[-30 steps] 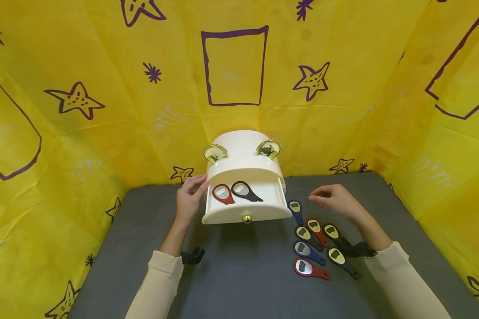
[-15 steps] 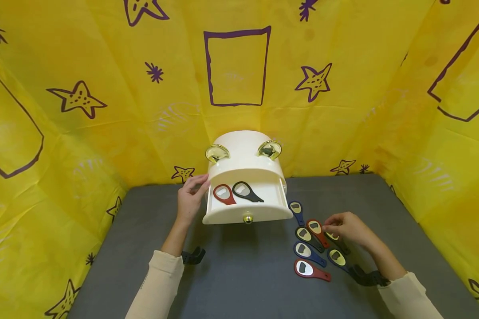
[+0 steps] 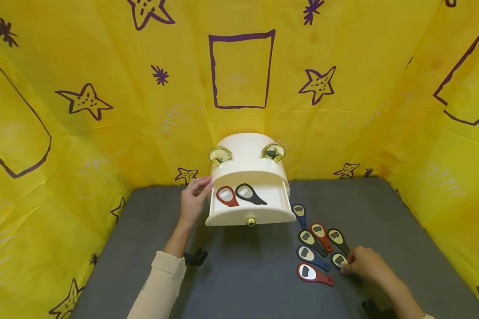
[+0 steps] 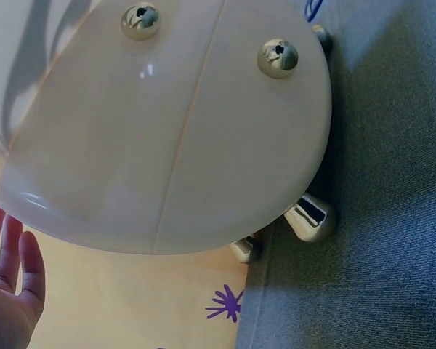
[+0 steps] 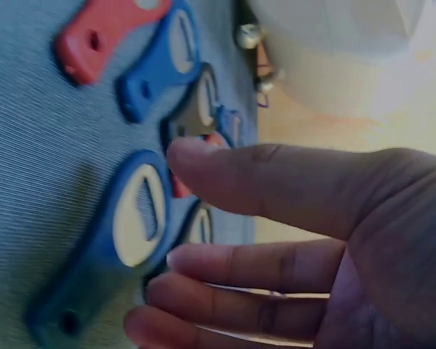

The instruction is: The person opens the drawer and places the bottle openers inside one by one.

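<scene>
A cream-white frog-like box (image 3: 245, 153) with gold-rimmed eyes stands at the back, its drawer (image 3: 265, 216) pulled out. Inside lie a red bottle opener (image 3: 225, 194) and a black bottle opener (image 3: 245, 191). My left hand (image 3: 192, 204) rests its fingertips on the box's left side; in the left wrist view its fingers are fairly straight. My right hand (image 3: 365, 265) is over a dark blue bottle opener (image 5: 139, 218) on the table. In the right wrist view, thumb and fingers are spread apart, near that opener, gripping nothing.
Several more bottle openers lie right of the drawer: a red one (image 3: 315, 274), blue ones (image 3: 312, 257), and black ones (image 3: 311, 241). The grey tabletop (image 3: 239, 283) meets a yellow cloth backdrop (image 3: 143, 146) behind and at the sides.
My right hand has come down from beside the box, over the black opener, to the dark blue opener nearer me. The left hand stays at the box. The head view shifts slightly.
</scene>
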Motion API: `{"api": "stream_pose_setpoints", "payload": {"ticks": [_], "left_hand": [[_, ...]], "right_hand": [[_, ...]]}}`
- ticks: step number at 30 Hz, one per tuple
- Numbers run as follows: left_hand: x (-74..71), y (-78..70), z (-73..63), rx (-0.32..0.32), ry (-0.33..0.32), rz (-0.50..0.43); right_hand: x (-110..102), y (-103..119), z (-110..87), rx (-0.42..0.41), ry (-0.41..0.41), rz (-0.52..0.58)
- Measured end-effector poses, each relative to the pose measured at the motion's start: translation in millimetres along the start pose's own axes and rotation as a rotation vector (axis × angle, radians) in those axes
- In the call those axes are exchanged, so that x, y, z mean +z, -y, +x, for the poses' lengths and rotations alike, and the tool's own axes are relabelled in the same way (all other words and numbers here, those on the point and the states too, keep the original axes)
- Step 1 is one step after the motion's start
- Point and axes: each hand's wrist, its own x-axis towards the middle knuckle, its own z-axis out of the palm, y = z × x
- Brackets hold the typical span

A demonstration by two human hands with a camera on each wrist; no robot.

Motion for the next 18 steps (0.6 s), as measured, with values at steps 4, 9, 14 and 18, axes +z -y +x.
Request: {"api": "stream_pose_setpoints", "payload": {"ticks": [4, 9, 14, 18], "left_hand": [[0.1, 0.4, 0.1, 0.008, -0.028, 0.002], [-0.1, -0.8, 0.0, 0.009, -0.016, 0.005], [0.1, -0.3, -1.1, 0.005, -0.007, -0.009], [1.0, 1.4, -1.1, 0.002, -0.018, -0.005]], "right_hand": [[9.9, 0.6, -3.8, 0.029, -0.051, -0.017], [17.8, 1.8, -7.3, 0.054, -0.071, -0.038], [22.9, -0.3, -9.3, 0.060, -0.105, -0.045], [25.9, -6.6, -9.9, 0.050, -0.129, -0.061]]}}
